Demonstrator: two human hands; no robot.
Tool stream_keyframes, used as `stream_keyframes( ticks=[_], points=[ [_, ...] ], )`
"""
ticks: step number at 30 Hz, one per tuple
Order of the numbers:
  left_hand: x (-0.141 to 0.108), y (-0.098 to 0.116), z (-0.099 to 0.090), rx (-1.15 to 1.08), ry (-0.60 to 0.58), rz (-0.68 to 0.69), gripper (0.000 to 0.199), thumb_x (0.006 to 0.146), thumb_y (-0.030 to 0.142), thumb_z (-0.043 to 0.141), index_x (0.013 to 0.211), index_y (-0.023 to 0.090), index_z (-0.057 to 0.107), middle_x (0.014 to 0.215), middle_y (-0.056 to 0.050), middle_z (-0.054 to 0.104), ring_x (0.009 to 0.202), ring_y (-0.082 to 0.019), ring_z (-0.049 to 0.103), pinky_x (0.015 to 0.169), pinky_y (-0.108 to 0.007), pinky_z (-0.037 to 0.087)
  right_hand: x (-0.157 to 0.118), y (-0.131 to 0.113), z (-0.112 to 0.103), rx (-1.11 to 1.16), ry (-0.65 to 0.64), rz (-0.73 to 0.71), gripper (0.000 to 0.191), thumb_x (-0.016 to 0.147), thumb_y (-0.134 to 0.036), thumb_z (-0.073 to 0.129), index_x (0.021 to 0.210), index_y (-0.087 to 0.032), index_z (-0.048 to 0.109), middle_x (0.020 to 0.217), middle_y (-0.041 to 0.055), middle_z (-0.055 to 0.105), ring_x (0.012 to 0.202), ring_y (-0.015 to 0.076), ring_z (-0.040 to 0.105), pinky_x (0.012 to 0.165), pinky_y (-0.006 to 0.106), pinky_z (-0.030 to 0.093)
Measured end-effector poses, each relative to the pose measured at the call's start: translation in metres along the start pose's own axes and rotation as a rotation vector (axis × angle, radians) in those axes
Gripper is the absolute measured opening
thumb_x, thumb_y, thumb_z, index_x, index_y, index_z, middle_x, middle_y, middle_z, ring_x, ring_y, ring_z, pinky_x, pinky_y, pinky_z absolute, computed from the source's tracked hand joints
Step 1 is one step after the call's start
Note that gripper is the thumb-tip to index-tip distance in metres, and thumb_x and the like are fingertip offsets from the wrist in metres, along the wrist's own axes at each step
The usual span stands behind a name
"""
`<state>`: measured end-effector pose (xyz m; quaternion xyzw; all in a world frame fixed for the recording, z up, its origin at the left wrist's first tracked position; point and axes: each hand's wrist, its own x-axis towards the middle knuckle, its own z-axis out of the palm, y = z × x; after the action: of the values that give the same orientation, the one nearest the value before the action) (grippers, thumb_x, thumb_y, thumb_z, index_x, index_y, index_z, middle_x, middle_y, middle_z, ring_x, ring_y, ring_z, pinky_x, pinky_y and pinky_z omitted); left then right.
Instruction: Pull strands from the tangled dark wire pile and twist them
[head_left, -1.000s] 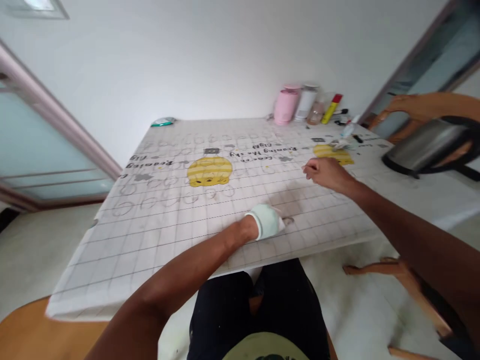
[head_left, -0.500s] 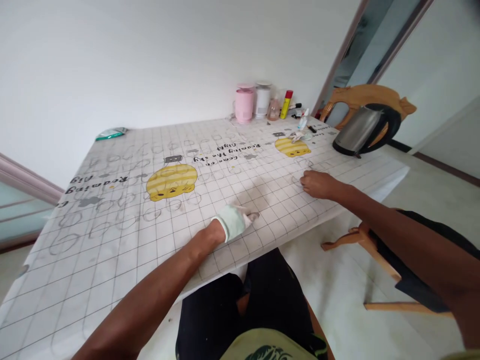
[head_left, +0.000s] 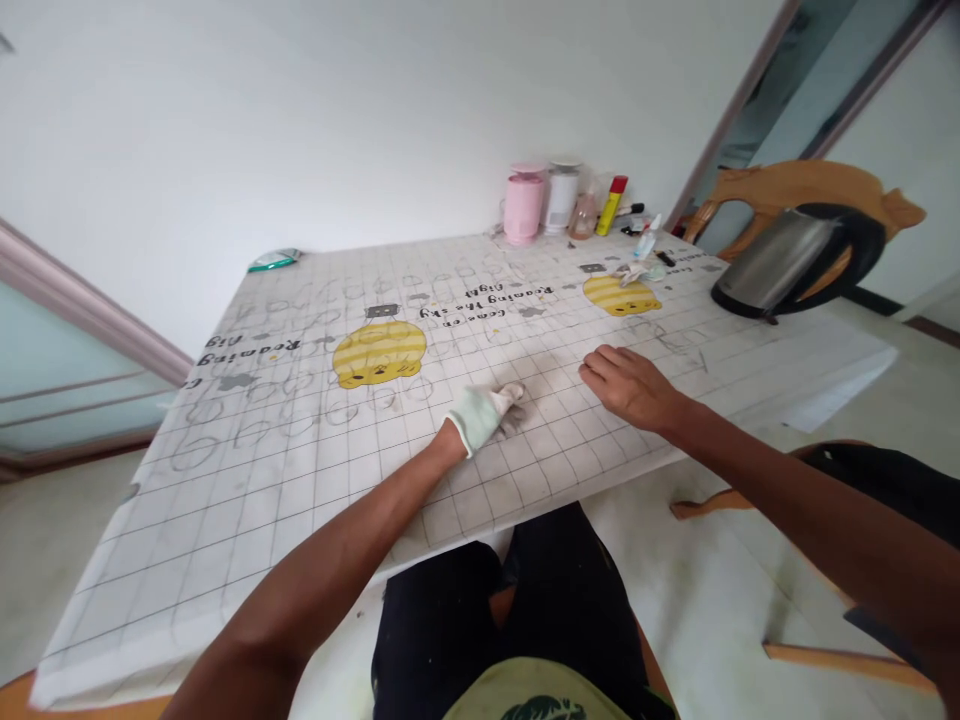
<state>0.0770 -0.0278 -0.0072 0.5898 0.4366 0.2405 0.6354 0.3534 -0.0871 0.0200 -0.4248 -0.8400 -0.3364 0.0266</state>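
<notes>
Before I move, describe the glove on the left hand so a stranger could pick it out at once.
Start at the white checked tablecloth and find the stretch of it just beyond the dark trousers. The left hand is there, wearing the glove, mint green at the cuff and whitish further on. That mint cuff sets it apart from the bare right hand beside it.

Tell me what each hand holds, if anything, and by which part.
No held thing shows. The gloved left hand is over the tablecloth; the bare right hand is curled, so something small hidden inside cannot be excluded.
</notes>
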Motion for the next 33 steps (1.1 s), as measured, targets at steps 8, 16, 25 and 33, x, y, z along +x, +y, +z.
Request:
stream_keyframes(
  ticks=[8, 16, 25, 33],
  points=[
    [0.011, -0.004, -0.015, -0.478, -0.069, -0.044, 0.026, 0.092, 0.035, 0.077, 0.098, 0.012, 0.067, 0.080, -0.009, 0.069, 0.054, -0.010, 0.057, 0.050, -0.023, 0.044, 0.043, -0.048, 0.002, 0.207, 0.249, -0.121, 0.030, 0.103, -0.006, 0.047, 0.110, -0.021, 0.072, 0.108, 0.0088, 0.073, 0.100, 0.0247, 0.063, 0.074, 0.038, 0.050],
    [0.018, 0.001, -0.021, -0.564, -0.034, 0.003, 0.021, 0.090, 0.030, 0.077, 0.086, 0.016, 0.061, 0.068, -0.003, 0.061, 0.051, -0.009, 0.052, 0.051, -0.023, 0.043, 0.058, -0.076, 0.003, 0.584, 0.460, 0.515, 0.023, 0.103, -0.032, 0.061, 0.122, -0.020, 0.066, 0.120, 0.0160, 0.070, 0.110, 0.0295, 0.067, 0.090, 0.045, 0.058],
    [0.013, 0.008, -0.022, -0.443, 0.071, -0.013, 0.016, 0.092, 0.027, 0.075, 0.092, 0.012, 0.069, 0.079, -0.010, 0.071, 0.059, -0.014, 0.064, 0.057, -0.027, 0.053, 0.081, -0.101, 0.014, 1.391, 0.420, 0.984, 0.043, 0.101, -0.061, 0.058, 0.099, -0.021, 0.074, 0.079, 0.0054, 0.075, 0.066, 0.0188, 0.069, 0.053, 0.029, 0.052],
    [0.008, 0.010, -0.023, -0.249, 0.076, 0.080, 0.017, 0.098, 0.025, 0.064, 0.095, 0.012, 0.075, 0.077, -0.007, 0.072, 0.056, -0.012, 0.062, 0.053, -0.025, 0.048, 0.099, -0.108, 0.005, 1.532, 0.400, 1.004, 0.038, 0.096, -0.053, 0.067, 0.075, -0.021, 0.070, 0.064, 0.0031, 0.067, 0.053, 0.0155, 0.060, 0.044, 0.027, 0.046]
  ],
)
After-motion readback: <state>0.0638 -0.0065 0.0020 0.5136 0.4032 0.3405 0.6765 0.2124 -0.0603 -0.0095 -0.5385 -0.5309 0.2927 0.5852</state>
